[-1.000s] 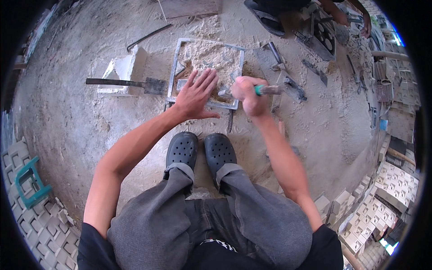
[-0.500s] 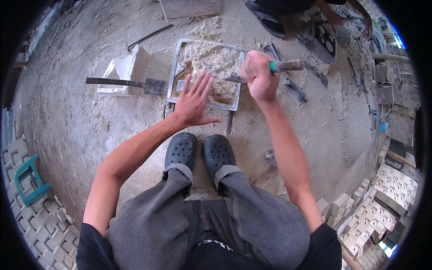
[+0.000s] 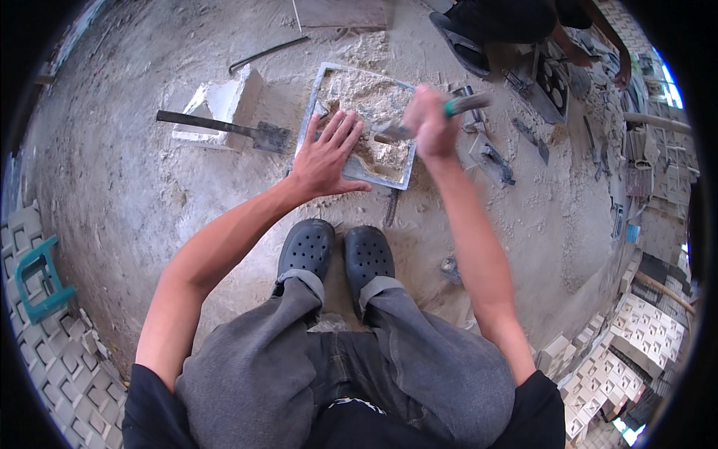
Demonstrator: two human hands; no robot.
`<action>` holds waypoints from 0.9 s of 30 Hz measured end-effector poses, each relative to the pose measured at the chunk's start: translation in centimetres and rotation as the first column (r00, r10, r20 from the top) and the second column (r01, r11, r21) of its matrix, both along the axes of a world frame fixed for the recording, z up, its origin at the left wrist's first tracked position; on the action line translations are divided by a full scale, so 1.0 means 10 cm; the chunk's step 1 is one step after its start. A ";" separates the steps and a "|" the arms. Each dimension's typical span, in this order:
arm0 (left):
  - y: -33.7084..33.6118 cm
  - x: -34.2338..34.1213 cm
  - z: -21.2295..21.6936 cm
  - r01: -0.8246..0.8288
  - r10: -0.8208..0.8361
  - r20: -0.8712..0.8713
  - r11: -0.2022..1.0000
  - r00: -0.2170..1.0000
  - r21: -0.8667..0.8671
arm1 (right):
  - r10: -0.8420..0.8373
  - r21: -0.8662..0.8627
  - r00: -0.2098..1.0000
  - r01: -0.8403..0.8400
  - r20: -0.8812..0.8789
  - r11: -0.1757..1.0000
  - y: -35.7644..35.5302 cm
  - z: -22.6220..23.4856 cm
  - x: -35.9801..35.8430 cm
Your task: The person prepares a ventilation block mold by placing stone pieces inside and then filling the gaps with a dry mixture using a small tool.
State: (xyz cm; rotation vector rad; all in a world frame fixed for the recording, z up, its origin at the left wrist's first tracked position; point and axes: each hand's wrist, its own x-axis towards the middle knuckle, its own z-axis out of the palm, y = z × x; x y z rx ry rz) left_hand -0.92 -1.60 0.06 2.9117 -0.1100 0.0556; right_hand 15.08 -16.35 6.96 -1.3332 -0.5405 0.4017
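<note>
Hands at the square metal mould frame (image 3: pixel 317 105) lying on the dusty floor just ahead of the black clogs (image 3: pixel 338 253). Left hand (image 3: pixel 327 155) lies flat, fingers spread, released, pressing on the near left part of the crumbly pale fill (image 3: pixel 366 101) inside the frame; it has slid slightly toward the frame's near left corner compared with a second ago. Right hand (image 3: pixel 428 123) is clenched around the green-handled trowel (image 3: pixel 458 105); one second ago it sat low at the frame's near right edge, and it has since risen and moved over the right side of the frame, blade end angled down into the fill. Judgement: a scraping or levelling stroke is under way, with the left hand steadying. Left of the frame: a flat-bladed scraper (image 3: pixel 224 129) resting on a white block (image 3: pixel 221 105), both unchanged. Beyond the frame's far right corner, another person's arm (image 3: pixel 591 37) works among scattered tools.
</note>
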 end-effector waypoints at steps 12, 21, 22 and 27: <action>-0.01 0.02 -0.02 -0.023 0.023 0.011 0.999 1.000 -0.038 | -0.121 -0.103 0.993 0.119 -0.013 0.988 0.06 -0.07 -0.15; 0.03 0.30 -0.05 0.029 -0.029 0.014 0.999 0.999 -0.023 | -0.284 -0.065 0.948 0.277 -0.143 0.959 0.05 0.22 -0.01; -0.02 0.30 -0.06 0.084 -0.084 -0.008 0.996 0.996 -0.025 | -0.339 -0.006 0.925 0.343 -0.170 0.939 0.07 0.34 0.00; -0.26 0.11 -0.02 0.260 -0.261 0.017 0.946 0.965 -0.195 | -0.535 -0.050 0.834 0.533 -0.136 0.844 0.14 0.26 -0.14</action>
